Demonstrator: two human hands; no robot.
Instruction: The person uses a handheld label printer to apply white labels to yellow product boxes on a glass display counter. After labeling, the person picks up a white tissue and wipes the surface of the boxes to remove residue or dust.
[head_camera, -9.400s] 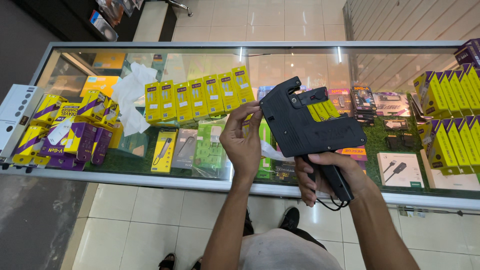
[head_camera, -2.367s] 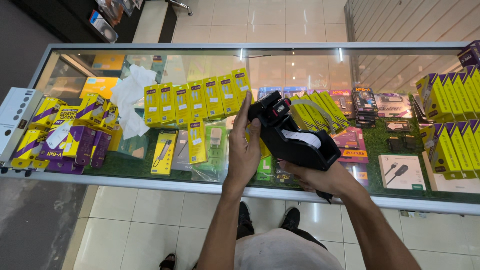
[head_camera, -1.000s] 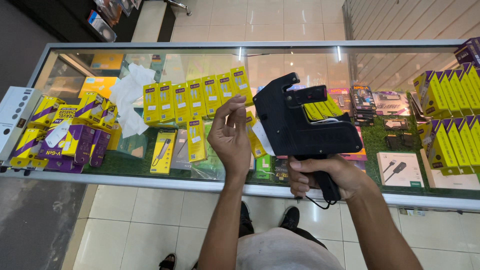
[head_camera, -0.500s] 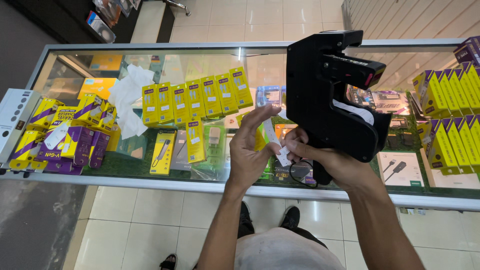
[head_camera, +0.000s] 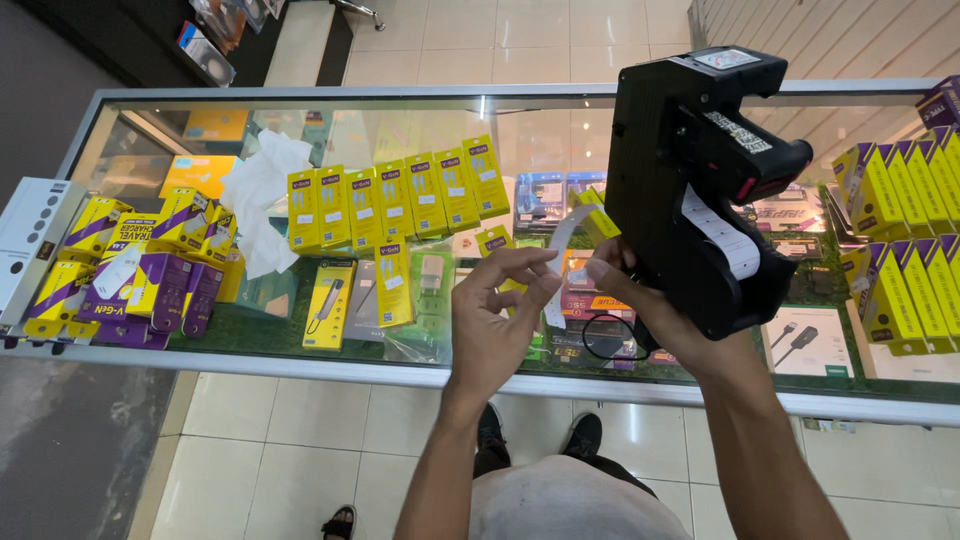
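- Gripping the black price-label gun (head_camera: 700, 190) from below, the right hand (head_camera: 665, 315) is closed around its handle; the gun stands upright above the glass desk (head_camera: 300, 355), its top near the upper edge of the view.
- Left hand (head_camera: 500, 320) pinches a white label strip (head_camera: 557, 265) between thumb and fingertips (head_camera: 545, 262); the grip is shut on that strip, which curves up towards the gun's front.
- White label roll (head_camera: 722, 232) shows in the gun's open side, beside a red part near its nose.
- Both hands hover above the desk's near half, just beside each other, with the strip between them.
- Room: the desk's near metal edge runs just under the wrists; tiled floor lies open below and beyond the far edge. To the left of the left hand the glass top is bare, apart from a row of yellow boxes (head_camera: 395, 195) and one yellow box (head_camera: 393, 285) standing nearer.
- Purple and yellow boxes (head_camera: 140, 270) crowd the left end; more yellow boxes (head_camera: 900, 230) crowd the right end, cut off by the frame.
- White crumpled paper (head_camera: 260, 205) lies beside the yellow row.
- Hidden: the gun covers the desk behind it and the right hand's fingers on the handle are hard to make out. Goods under the glass are blurred by reflections.
- A black cord loop (head_camera: 610, 337) hangs below the right hand; where it is fastened cannot be seen.
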